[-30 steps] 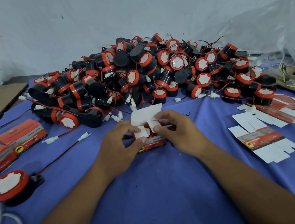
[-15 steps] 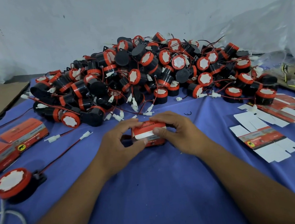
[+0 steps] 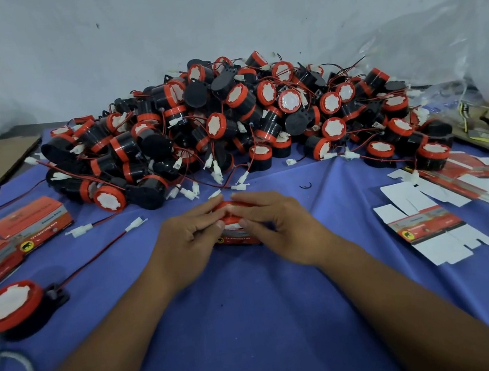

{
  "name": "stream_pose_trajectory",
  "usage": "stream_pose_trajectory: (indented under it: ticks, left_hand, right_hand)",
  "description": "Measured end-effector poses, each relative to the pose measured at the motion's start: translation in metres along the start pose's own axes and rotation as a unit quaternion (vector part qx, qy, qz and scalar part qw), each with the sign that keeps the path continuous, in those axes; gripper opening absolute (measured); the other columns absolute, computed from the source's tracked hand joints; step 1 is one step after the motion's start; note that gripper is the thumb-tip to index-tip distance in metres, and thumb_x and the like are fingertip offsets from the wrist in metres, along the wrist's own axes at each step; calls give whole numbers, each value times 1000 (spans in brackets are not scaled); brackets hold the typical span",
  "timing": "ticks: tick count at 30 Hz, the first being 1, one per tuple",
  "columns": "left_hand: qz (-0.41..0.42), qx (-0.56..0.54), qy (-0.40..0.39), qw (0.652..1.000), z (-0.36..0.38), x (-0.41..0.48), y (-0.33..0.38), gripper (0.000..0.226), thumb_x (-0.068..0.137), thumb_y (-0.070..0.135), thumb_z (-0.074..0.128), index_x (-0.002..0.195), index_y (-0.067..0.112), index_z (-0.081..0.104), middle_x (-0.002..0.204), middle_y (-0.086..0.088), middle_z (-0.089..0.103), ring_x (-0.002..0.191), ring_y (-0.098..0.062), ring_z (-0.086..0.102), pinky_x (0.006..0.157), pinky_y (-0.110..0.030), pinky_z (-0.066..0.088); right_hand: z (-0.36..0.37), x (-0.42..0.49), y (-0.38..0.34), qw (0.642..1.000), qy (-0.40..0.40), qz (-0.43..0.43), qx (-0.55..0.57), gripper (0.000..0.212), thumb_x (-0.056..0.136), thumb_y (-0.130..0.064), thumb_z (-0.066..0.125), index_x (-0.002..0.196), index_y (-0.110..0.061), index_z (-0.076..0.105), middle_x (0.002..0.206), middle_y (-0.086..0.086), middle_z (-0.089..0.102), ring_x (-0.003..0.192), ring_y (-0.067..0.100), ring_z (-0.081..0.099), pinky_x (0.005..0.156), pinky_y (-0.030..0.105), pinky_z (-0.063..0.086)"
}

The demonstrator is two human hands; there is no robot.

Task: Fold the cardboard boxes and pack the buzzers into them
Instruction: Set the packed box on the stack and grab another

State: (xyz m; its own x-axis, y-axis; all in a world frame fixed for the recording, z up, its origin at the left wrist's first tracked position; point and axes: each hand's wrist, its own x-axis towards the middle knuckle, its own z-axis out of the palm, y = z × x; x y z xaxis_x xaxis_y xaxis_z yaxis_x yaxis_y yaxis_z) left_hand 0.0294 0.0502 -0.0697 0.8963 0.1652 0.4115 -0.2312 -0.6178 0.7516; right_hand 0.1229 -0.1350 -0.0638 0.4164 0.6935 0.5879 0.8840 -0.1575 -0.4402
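Observation:
A small red cardboard box (image 3: 235, 238) stands on the blue cloth in the middle of the table. My left hand (image 3: 189, 240) and my right hand (image 3: 276, 226) hold it from both sides, fingers lying over its top and thumbs pinching its near face. Most of the box is hidden under my fingers. Behind it rises a big pile of black-and-red buzzers (image 3: 239, 124) with red wires and white plugs. One loose buzzer (image 3: 11, 306) lies at the near left.
Two closed red boxes (image 3: 30, 222) sit at the left edge. Flat unfolded box blanks (image 3: 426, 224) are spread at the right. A grey cable (image 3: 0, 366) curls at the near left. Clear plastic sheeting (image 3: 451, 46) bunches at the back right.
The white top flap that stood up a second ago is folded down, and both hands now cover the box's closed top.

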Motion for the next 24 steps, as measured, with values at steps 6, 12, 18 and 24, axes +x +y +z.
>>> stream_pose_trajectory:
  ticks: [6, 12, 18, 24]
  left_hand:
    - [23, 34, 2, 999, 0, -1, -1, 36, 85, 14, 75, 120, 12, 67, 138, 10, 55, 125, -2, 51, 103, -26, 46]
    - [41, 60, 10, 997, 0, 3, -5, 33, 88, 15, 72, 119, 20, 62, 133, 11, 50, 121, -6, 49, 103, -28, 43]
    - [27, 125, -37, 991, 0, 3, -11, 55, 89, 24, 71, 140, 30, 50, 143, 11, 35, 125, 0, 34, 109, -14, 29]
    - [-50, 218, 292, 930, -42, 8, -21, 51, 86, 11, 69, 135, 15, 56, 134, -17, 38, 114, -35, 43, 95, -49, 47]
  right_hand:
    - [1, -6, -1, 996, -84, 25, 10, 42, 100, -15, 59, 142, -15, 53, 159, -1, 29, 148, 4, 22, 122, 30, 20]
    - [-2, -6, 4, 992, -20, 100, 79, 32, 93, -18, 69, 125, -16, 69, 155, -1, 41, 135, -5, 43, 109, 26, 44]
    - [-2, -9, 4, 988, -96, 112, 49, 47, 98, -25, 62, 144, -27, 51, 163, -4, 24, 148, 6, 27, 121, 31, 27]
    - [-55, -5, 19, 930, -45, 302, -204, 73, 93, -49, 62, 154, -26, 30, 162, 3, 20, 146, 20, 21, 116, 38, 27]
